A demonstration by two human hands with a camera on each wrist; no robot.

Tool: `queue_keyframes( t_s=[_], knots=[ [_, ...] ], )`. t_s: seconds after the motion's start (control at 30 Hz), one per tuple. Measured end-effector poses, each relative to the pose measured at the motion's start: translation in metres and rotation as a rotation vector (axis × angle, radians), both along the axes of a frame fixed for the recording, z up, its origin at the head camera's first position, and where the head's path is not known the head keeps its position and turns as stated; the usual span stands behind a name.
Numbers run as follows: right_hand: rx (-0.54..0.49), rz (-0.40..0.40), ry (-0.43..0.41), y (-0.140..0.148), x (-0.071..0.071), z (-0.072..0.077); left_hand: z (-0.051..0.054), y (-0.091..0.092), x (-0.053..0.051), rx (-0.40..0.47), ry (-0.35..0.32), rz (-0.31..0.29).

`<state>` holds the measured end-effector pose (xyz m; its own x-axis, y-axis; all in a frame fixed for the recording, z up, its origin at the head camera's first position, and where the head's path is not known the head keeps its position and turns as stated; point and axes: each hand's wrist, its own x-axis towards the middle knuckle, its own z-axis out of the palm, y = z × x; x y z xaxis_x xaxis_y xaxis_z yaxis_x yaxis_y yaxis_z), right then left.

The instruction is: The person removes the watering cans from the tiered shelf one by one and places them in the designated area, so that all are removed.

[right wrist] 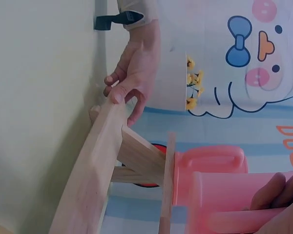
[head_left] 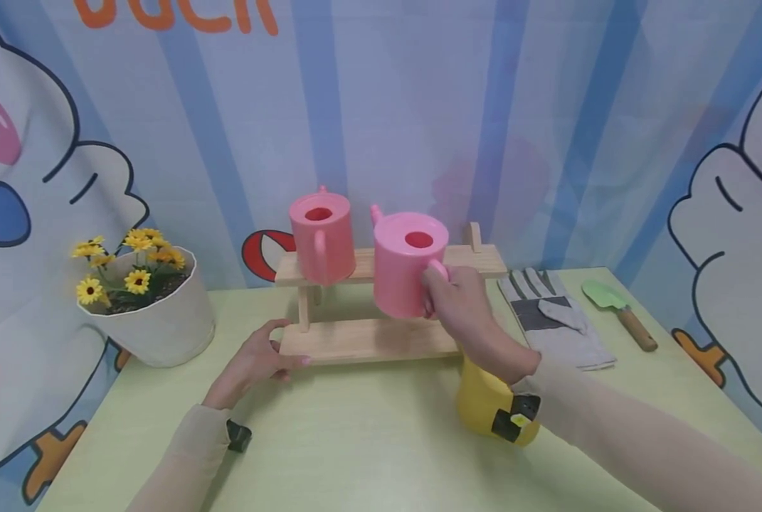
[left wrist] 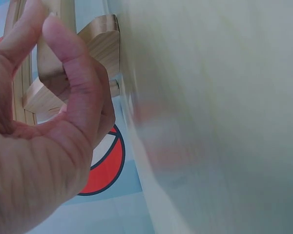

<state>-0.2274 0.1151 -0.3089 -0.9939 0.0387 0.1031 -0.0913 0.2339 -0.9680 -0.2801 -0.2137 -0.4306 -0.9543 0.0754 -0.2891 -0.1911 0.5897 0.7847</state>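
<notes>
Flowers (head_left: 138, 282) grow in a white pot (head_left: 176, 323) at the left of the table (head_left: 355, 441); a glove (head_left: 563, 338) and a trowel (head_left: 620, 309) lie at the right. A yellow thing (head_left: 482, 398) stands in front of the stand (head_left: 361, 343), partly hidden by the right wrist. On the upper shelf's left end sits the rear can (head_left: 337, 245), pink, its handle facing forward.

Just right of it, the front can (head_left: 396, 274), also pink, is upright, overlapping the upper shelf in the head view; its handle points towards the right hand (head_left: 467, 306).

That hand's fingers are curled round this handle. The left hand (head_left: 255, 359) pinches the lower shelf's left end, thumb and fingers on either side of the board.
</notes>
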Motion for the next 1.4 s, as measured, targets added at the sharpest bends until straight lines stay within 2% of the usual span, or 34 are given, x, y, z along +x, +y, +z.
queue_keyframes(
  t_s=[0.13,0.3,0.63,0.8,1.07,1.3,1.4],
  knots=[
    [0.015,0.01,-0.01,0.0,0.011,-0.005,-0.001,0.0,0.0,-0.006,0.001,0.001],
    [0.034,0.003,-0.064,0.0,0.023,-0.014,-0.002,0.0,-0.001,-0.004,0.006,-0.001],
    [0.033,0.041,-0.078,0.005,0.049,-0.043,-0.002,0.001,-0.002,-0.023,0.008,-0.007],
    [0.025,0.027,-0.133,0.006,0.062,-0.058,-0.001,0.0,-0.001,-0.025,0.007,-0.009],
    [0.065,0.036,-0.128,0.009,0.069,-0.083,-0.001,-0.002,0.001,0.014,0.031,-0.035],
    [0.05,-0.005,-0.205,0.008,0.074,-0.104,-0.002,-0.002,0.001,0.022,0.035,-0.045],
    [0.049,-0.007,-0.193,0.008,0.075,-0.113,-0.003,-0.003,0.0,0.025,0.037,-0.046]
  ],
)
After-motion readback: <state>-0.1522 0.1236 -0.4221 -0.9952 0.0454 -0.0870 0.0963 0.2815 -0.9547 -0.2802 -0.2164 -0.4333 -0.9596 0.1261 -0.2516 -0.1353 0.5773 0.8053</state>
